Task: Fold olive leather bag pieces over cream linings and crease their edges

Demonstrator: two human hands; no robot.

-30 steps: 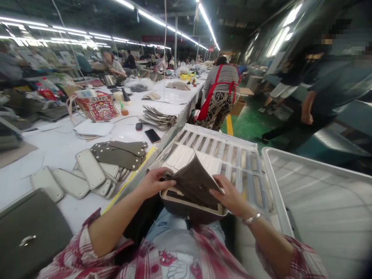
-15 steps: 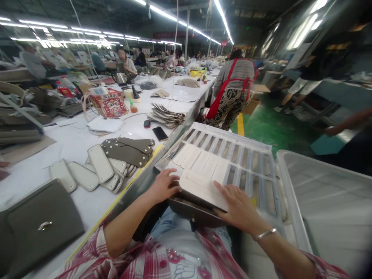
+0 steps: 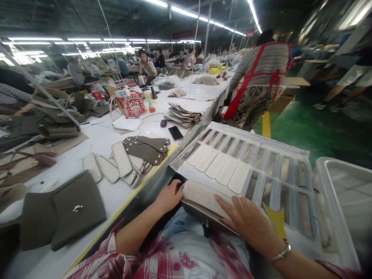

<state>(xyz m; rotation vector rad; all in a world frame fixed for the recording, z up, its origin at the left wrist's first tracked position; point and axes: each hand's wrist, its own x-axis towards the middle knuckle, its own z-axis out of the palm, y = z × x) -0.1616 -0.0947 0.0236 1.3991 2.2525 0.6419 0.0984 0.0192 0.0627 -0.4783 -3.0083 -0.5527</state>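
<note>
Dark grey-brown, leather-like material forms the body of a bag at the person's lap, by the near edge of a white rack. Its upward side is a long cream panel, matt and rounded at the left end. The left hand is at that end, fingers bent and thumb slightly apart from them; whether they grip the bag cannot be told. The right hand lies across the bag's other end, fingers spread over the cream surface rather than closed around it, thumb along the front edge. A shiny metal bracelet circles the right wrist.

The rack is a pale grid of long slots. Five flat cream strips with rounded corners lie on it side by side, and a flat yellow piece shows beside the right hand.

To the left, a smooth white table carries a large grey-green flap with a small silvery clasp, a loose pile of pale rounded panels dotted with holes near their ends, dark flat panels with small white marks, a glossy black phone and a fanned, ragged-edged stack of thin pieces.
</note>
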